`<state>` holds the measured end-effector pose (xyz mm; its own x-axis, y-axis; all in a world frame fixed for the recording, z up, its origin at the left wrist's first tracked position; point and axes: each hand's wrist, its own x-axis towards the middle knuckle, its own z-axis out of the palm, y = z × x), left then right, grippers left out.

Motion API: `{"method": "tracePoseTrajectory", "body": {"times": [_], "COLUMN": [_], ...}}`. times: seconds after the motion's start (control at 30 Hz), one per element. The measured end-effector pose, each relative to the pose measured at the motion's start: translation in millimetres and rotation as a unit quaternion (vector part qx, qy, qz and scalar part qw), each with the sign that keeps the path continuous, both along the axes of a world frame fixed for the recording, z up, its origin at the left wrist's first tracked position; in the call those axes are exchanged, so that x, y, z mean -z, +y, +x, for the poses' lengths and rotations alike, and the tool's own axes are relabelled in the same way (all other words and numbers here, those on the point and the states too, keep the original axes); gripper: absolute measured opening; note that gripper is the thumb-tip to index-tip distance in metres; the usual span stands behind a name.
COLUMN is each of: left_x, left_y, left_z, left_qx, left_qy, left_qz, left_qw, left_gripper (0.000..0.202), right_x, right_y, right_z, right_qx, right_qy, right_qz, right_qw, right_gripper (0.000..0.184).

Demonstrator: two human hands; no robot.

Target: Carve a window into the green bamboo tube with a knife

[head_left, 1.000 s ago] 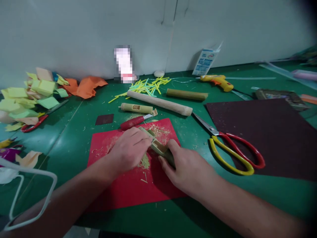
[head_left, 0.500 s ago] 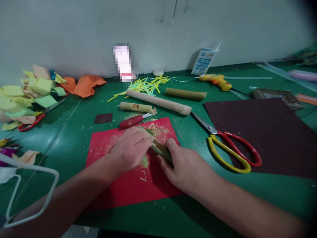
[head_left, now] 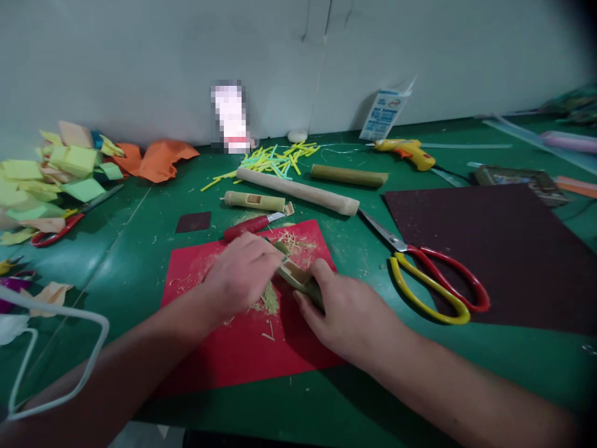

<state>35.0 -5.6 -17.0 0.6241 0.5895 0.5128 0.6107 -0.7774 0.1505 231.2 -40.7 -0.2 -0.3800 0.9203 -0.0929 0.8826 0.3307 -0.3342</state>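
Note:
A short green bamboo tube (head_left: 298, 275) with a rectangular notch cut in its top is held slanting over a red sheet (head_left: 219, 361). My right hand (head_left: 349, 308) wraps round its near end, thumb on top beside the notch. Curled over the far end is my left hand (head_left: 242, 270), closed, its fingertips mostly hidden; whether something thin lies under them I cannot make out. Pale shavings and dust (head_left: 269, 300) lie on the red sheet beneath. Just beyond the left hand rests a red-handled knife (head_left: 247, 228), near a second notched bamboo piece (head_left: 268, 202).
Large scissors (head_left: 429, 274) with red and yellow handles lie on the right, partly over a dark maroon sheet (head_left: 513, 261). Farther back are a wooden stick (head_left: 298, 190), another bamboo tube (head_left: 349, 175), yellow-green strips (head_left: 275, 160) and a yellow glue gun (head_left: 405, 152). Folded papers (head_left: 69, 162) crowd the left.
My left hand has shifted slightly up and left along the bamboo tube, baring more of the dust below. The right hand keeps its grip almost unmoved.

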Motion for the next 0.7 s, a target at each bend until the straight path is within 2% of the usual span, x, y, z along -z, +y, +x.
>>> {"method": "tracePoseTrajectory", "body": {"times": [0.1,0.2,0.37,0.5,0.63,0.7], "left_x": [0.3,0.0,0.4,1.6,2.0,2.2], "left_y": [-3.1,-4.1,-1.0,-4.5,-3.4,-1.7], "left_z": [1.2,0.5,-4.7,-0.9,0.3,-0.8], "left_qx": [-0.006,0.021,-0.030,0.006,-0.023,-0.012], "left_qy": [0.003,0.023,-0.022,0.006,0.001,0.005], "left_qz": [0.016,0.016,0.019,0.021,0.035,0.030], "left_qw": [1.000,0.999,0.999,1.000,0.999,0.999], "left_gripper": [0.016,0.016,0.015,0.016,0.016,0.017], "right_x": [-0.4,-1.3,-2.2,-3.1,-4.2,-3.4], "right_y": [0.4,1.0,1.5,2.5,3.6,3.4], "right_z": [0.1,0.3,1.3,1.7,0.7,0.5], "right_qx": [0.001,0.000,0.012,0.011,0.014,0.012], "right_qy": [-0.002,-0.002,0.004,0.012,0.009,0.007], "right_qz": [-0.004,-0.009,-0.017,-0.018,-0.014,-0.010], "right_qw": [1.000,1.000,1.000,1.000,1.000,1.000], "right_gripper": [0.015,0.015,0.017,0.016,0.015,0.015]}}
